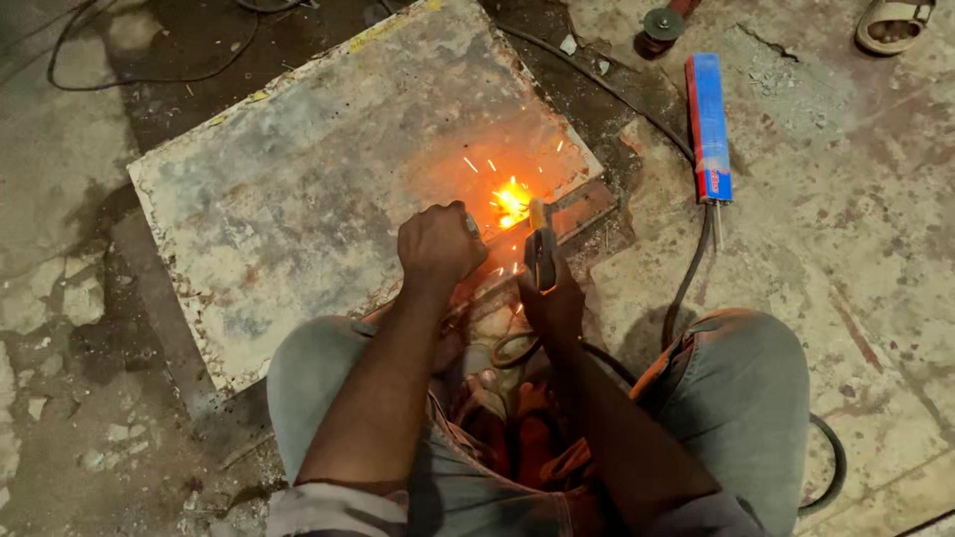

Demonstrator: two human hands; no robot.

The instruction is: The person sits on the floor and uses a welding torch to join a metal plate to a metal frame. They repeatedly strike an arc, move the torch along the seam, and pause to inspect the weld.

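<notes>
My right hand (553, 301) grips a welding electrode holder (540, 251), its tip at a bright orange arc with flying sparks (511, 202). The arc burns at the near right edge of a large worn metal sheet (328, 179) lying on the floor. My left hand (439, 244) is a closed fist just left of the arc, clenched around a small metal piece (472, 226) against the sheet. A rusty metal bar (582, 214) lies along the sheet's edge beside the arc. I squat with both knees on either side of my arms.
A blue and red box of electrodes (709, 126) lies on the cracked concrete floor to the right, loose rods sticking out below it. A black cable (686, 278) runs past my right knee. An angle grinder (662, 25) and a sandal (892, 24) lie at the top right.
</notes>
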